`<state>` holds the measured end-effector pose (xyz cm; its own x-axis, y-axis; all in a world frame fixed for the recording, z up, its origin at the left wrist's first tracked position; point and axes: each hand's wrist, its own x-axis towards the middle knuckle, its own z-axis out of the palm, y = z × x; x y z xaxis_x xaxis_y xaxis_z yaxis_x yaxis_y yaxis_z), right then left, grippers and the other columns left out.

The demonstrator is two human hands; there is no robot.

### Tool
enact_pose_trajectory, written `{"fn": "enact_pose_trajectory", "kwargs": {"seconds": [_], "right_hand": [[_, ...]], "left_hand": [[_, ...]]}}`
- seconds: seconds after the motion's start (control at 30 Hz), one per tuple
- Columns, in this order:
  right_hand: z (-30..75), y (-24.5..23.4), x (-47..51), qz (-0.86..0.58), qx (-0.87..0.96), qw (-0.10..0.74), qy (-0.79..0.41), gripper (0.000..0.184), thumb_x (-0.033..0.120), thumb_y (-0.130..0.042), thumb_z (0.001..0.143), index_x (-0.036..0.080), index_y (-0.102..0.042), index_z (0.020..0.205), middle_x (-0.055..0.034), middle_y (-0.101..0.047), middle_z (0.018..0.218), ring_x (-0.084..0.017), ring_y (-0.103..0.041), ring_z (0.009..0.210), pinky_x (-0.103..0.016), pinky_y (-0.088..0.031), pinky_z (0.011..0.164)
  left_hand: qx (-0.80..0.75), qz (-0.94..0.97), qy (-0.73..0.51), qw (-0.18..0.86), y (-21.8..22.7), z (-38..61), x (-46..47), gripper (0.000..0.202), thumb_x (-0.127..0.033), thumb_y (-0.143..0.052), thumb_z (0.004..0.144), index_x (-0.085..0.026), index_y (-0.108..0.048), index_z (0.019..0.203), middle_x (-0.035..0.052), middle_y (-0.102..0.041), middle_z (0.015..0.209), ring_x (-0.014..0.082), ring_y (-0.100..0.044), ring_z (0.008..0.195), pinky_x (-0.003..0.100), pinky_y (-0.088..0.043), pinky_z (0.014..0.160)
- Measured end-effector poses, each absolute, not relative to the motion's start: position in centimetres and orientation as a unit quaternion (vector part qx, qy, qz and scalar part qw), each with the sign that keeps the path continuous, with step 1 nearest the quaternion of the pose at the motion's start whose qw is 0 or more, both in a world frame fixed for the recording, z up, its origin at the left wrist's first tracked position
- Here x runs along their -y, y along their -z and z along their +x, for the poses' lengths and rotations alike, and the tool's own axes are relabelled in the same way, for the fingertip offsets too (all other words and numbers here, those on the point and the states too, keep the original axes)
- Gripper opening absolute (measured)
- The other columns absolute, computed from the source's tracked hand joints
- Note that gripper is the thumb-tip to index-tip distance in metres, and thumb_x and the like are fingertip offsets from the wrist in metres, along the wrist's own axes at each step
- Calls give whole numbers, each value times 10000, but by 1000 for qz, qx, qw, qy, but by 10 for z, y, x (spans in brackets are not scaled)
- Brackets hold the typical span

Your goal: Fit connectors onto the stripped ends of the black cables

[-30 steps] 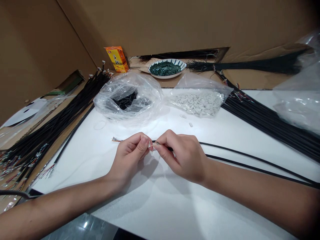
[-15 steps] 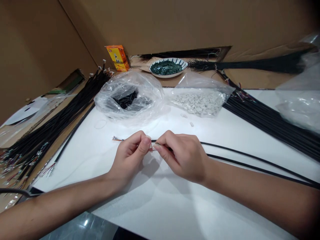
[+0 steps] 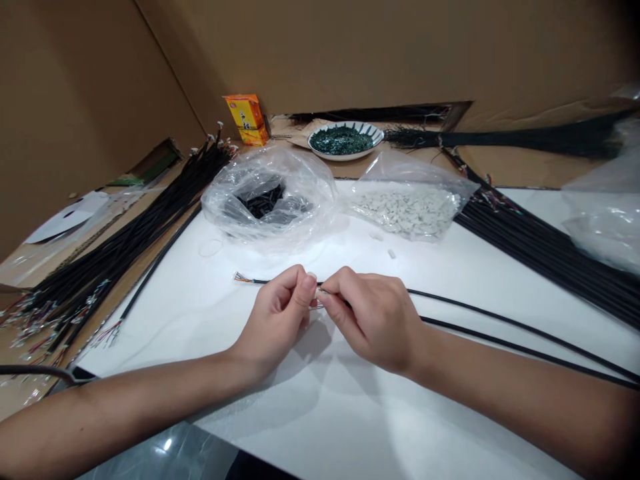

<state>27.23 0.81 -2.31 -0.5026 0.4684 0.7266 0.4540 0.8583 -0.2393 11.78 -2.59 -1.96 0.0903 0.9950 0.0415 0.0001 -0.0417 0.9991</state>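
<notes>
My left hand [image 3: 283, 310] is closed, thumb and forefinger pinching what looks like a small white connector, mostly hidden by the fingertips. Close against it, my right hand [image 3: 373, 317] is closed on thin wires at the end of a black cable [image 3: 470, 331], which runs out to the right under the wrist. Thin wires show between the two sets of fingertips. Just behind the hands lies another black cable [image 3: 450, 300] on the white table [image 3: 320, 427]; its left end has coloured wires and a white connector [image 3: 237, 276].
Behind are a clear bag of black tubes [image 3: 263, 200], a bag of white connectors [image 3: 405, 210], and a plate [image 3: 377, 135] of dark green bits beside an orange box [image 3: 247, 120]. Black cable bundles lie left [image 3: 135, 223] and right [image 3: 545, 243]. Loose white pieces [image 3: 391, 254] lie nearby.
The whole view has shifted slightly, so everything sits a little further right. Both hands keep their pinch, fingertips still close together, with fewer wires showing between them.
</notes>
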Motion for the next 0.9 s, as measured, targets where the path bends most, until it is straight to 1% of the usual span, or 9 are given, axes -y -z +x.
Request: {"fn": "enact_pose_trajectory", "kwargs": {"seconds": [0.13, 0.23, 0.3, 0.4, 0.47, 0.57, 0.73, 0.9], "right_hand": [[270, 24, -8, -258, 868, 424, 6, 176, 209, -421, 925, 142, -511, 789, 9, -550, 555, -112, -511, 466, -239, -369, 474], [270, 26, -8, -263, 869, 420, -5, 179, 216, -423, 934, 140, -520, 805, 3, -568, 583, -111, -527, 485, -237, -363, 482], [271, 26, -9, -276, 865, 416, -42, 184, 242, -421, 946, 142, -521, 829, 4, -578, 612, -102, -529, 495, -227, -351, 479], [274, 25, -10, -291, 858, 400, -136, 173, 278, -416, 955, 155, -499, 865, 27, -565, 635, -74, -493, 490, -209, -332, 475], [275, 23, -10, -294, 851, 391, -191, 147, 279, -420, 948, 166, -486, 881, 41, -546, 639, -66, -463, 493, -205, -327, 483], [276, 22, -9, -292, 842, 386, -239, 109, 266, -434, 931, 175, -473, 883, 45, -520, 638, -71, -448, 517, -210, -329, 506], [276, 22, -9, -301, 837, 381, -252, 112, 271, -446, 924, 183, -463, 858, 46, -497, 637, -70, -420, 523, -210, -304, 505], [277, 22, -10, -319, 833, 372, -258, 130, 290, -430, 944, 190, -454, 864, 57, -494, 622, -59, -394, 499, -202, -292, 503]], "left_hand": [[-463, 523, -487, 524, 19, 119, 26, 404, -478, -495, 878, -164, -351, 668, -45, -282, 575, 51, -273, 496, 209, -231, 450], [-457, 525, -486, 528, 17, 117, 25, 398, -471, -492, 883, -161, -361, 671, -47, -293, 568, 49, -273, 495, 212, -226, 457], [-457, 521, -481, 536, 16, 115, 25, 390, -466, -489, 887, -159, -374, 675, -49, -298, 561, 46, -280, 488, 205, -223, 455], [-463, 527, -479, 528, 14, 112, 24, 373, -455, -484, 892, -155, -406, 684, -51, -300, 553, 46, -305, 491, 194, -244, 460], [-456, 543, -482, 515, 14, 109, 22, 359, -449, -483, 894, -155, -428, 695, -52, -300, 550, 47, -309, 494, 190, -258, 464], [-444, 564, -477, 507, 16, 107, 19, 345, -442, -479, 898, -154, -447, 711, -56, -292, 544, 43, -283, 479, 183, -241, 446], [-460, 584, -469, 477, 16, 105, 16, 346, -443, -486, 896, -150, -458, 714, -60, -291, 549, 31, -255, 468, 179, -232, 449], [-468, 612, -454, 448, 15, 104, 15, 343, -446, -472, 902, -150, -467, 728, -58, -310, 554, 32, -263, 466, 193, -220, 455]]}}
